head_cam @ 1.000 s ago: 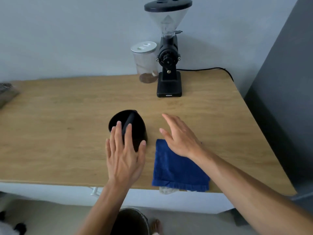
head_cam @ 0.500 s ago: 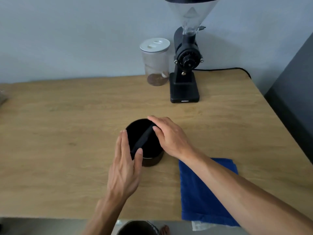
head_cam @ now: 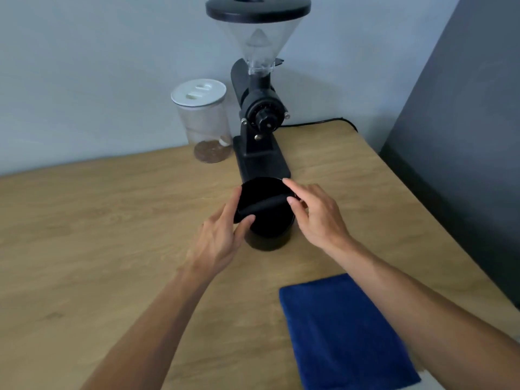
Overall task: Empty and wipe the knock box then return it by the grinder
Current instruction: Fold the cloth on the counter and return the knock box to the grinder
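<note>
The black round knock box [head_cam: 266,220] stands upright on the wooden table [head_cam: 98,220], just in front of the black coffee grinder [head_cam: 260,119]. A padded black bar crosses its open top. My left hand [head_cam: 219,243] grips the box's left rim, thumb at the bar's end. On the opposite rim rests my right hand [head_cam: 318,218], fingertips curled over the edge. The inside of the box is dark and I cannot see its contents. A folded blue cloth [head_cam: 346,330] lies flat near the table's front right.
A clear jar [head_cam: 204,122] with a white lid and some brown grounds stands left of the grinder, against the wall. The grinder's black cable [head_cam: 323,122] runs along the back right edge. A dark grey panel [head_cam: 464,136] borders the table's right side.
Both hands closed on the knock box and carried it away from me, from the table's middle to just in front of the grinder. The cloth stayed behind.
</note>
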